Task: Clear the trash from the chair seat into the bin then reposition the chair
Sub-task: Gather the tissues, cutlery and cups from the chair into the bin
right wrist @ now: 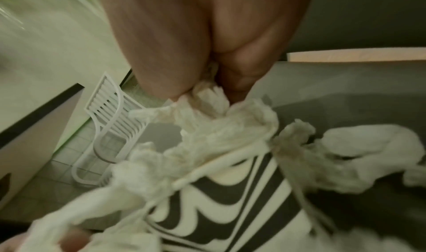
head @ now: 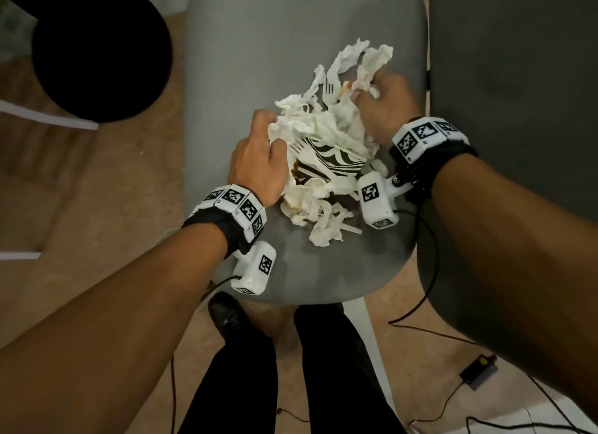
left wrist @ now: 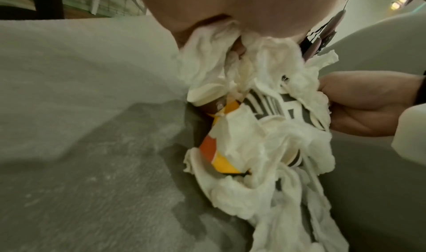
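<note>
A heap of trash (head: 323, 132) lies on the grey chair seat (head: 246, 61): crumpled white napkins (left wrist: 265, 146), a black-and-white patterned paper cup (head: 336, 158), white plastic forks and an orange-yellow wrapper (left wrist: 219, 155). My left hand (head: 259, 155) grips napkins at the heap's left side. My right hand (head: 378, 100) clutches napkins (right wrist: 207, 103) at the heap's upper right. The patterned cup (right wrist: 230, 210) sits just below the right hand. A round black bin (head: 100, 51) stands on the floor to the left of the chair.
A dark grey cushioned surface (head: 517, 77) borders the chair on the right. My legs and a black shoe (head: 226, 317) stand at the seat's front edge. Cables and a small black device (head: 479, 372) lie on the floor at lower right. A white slatted chair (right wrist: 110, 124) stands farther off.
</note>
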`<state>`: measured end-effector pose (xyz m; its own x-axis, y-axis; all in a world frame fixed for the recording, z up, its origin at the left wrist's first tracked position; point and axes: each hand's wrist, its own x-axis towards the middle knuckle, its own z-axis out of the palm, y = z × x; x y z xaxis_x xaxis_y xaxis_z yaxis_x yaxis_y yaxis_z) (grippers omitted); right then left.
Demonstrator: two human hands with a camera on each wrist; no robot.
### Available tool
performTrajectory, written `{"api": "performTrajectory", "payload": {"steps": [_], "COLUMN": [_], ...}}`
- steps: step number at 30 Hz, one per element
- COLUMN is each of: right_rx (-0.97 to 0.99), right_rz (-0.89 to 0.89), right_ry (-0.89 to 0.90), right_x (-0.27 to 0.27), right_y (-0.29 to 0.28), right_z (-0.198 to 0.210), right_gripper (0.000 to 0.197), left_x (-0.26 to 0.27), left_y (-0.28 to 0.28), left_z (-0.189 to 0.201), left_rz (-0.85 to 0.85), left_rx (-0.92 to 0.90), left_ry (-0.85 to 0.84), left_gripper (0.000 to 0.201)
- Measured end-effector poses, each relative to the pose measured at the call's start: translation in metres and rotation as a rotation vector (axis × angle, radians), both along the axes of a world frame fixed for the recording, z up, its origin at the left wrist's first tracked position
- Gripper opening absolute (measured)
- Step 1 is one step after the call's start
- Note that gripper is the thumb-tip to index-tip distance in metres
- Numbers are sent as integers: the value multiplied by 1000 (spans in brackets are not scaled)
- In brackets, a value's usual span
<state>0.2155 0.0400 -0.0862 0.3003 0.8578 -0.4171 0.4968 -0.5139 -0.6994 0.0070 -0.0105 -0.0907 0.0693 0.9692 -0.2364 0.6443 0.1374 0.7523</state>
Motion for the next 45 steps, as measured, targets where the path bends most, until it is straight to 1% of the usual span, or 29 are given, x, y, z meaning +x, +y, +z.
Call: {"api": "performTrajectory", "payload": {"steps": [1, 3, 5, 6, 7, 9, 10, 11, 12, 13, 14, 15, 16, 18, 20, 21, 23, 28, 29, 31, 33, 35, 37, 38, 39, 41, 42, 44, 45], "right_rx": [15, 80, 126, 111, 74, -25, -75, -124, -165, -175, -160, -111, -53, 78, 192, 220, 243, 142, 117, 78, 50, 25, -31, -80, -133, -232, -264, -330, -398], "right_rz": [-22, -45, -16, 35, 126, 417, 586, 728, 818, 864, 874, 869, 849, 803, 752, 744, 748, 862, 884, 902, 917, 947, 972, 978, 975, 934, 911, 954, 1012], "right_ry": [27, 12, 12, 22, 27, -21, -93, -190, -296, -375, -421, -452, -478, -516, -553, -569, -545, -269, -229, -154, -93, -35, 21, 43, 60, 100, 109, 38, -18], "right_x": [-5, -17, -28, -35, -42, -54, -62, -70, -77, -83, -88, -93, -98, -110, -127, -138, -163, -233, -247, -275, -301, -328, -351, -360, -368, -378, -383, -389, -390], "right_y": [0, -1, -3, -5, -8, -16, -21, -26, -31, -35, -38, -42, -44, -49, -51, -52, -52, -68, -75, -89, -104, -123, -141, -150, -157, -168, -172, -180, -182], "right_z": [5, 15, 26, 30, 35, 37, 36, 33, 28, 23, 21, 21, 23, 33, 48, 55, 62, 49, 45, 37, 26, 11, -8, -18, -30, -56, -69, -99, -112], "right_gripper": [30, 32, 33, 34, 38, 61, 73, 77, 71, 56, 41, 30, 26, 27, 22, 21, 29, 38, 39, 40, 37, 31, 24, 24, 29, 40, 40, 44, 52], "left_x": [-1, -4, -9, -12, -14, -19, -22, -27, -31, -36, -41, -47, -53, -70, -85, -92, -104, -133, -142, -163, -188, -216, -241, -252, -261, -279, -289, -306, -313], "left_y": [0, 0, 0, -1, -2, -3, -5, -7, -9, -12, -15, -19, -22, -28, -36, -41, -51, -75, -81, -97, -115, -134, -153, -161, -169, -183, -191, -209, -216], "left_z": [3, 10, 14, 15, 17, 20, 21, 21, 22, 22, 22, 22, 19, 11, 4, 2, 1, -1, -1, 0, -3, -17, -34, -43, -50, -73, -88, -118, -130], "left_rz": [7, -9, -31, -22, 2, 73, 107, 133, 150, 160, 165, 168, 172, 181, 188, 187, 189, 192, 234, 313, 327, 352, 395, 392, 381, 323, 320, 337, 347], "left_rx": [10, 36, 88, 104, 103, 77, 72, 77, 83, 90, 91, 90, 80, 49, 16, -2, -35, 0, -4, -7, -29, -87, -180, -218, -255, -351, -421, -580, -630], "left_ry": [-21, -63, -66, -69, -83, -112, -123, -134, -146, -152, -152, -154, -148, -135, -135, -136, -151, -163, -170, -185, -140, -55, -28, -20, -20, -23, -37, -60, -71], "left_gripper": [34, 38, 33, 30, 29, 28, 27, 26, 25, 26, 27, 30, 33, 39, 41, 42, 39, 8, 7, 14, 18, 18, 13, 12, 12, 20, 29, 50, 59]}}
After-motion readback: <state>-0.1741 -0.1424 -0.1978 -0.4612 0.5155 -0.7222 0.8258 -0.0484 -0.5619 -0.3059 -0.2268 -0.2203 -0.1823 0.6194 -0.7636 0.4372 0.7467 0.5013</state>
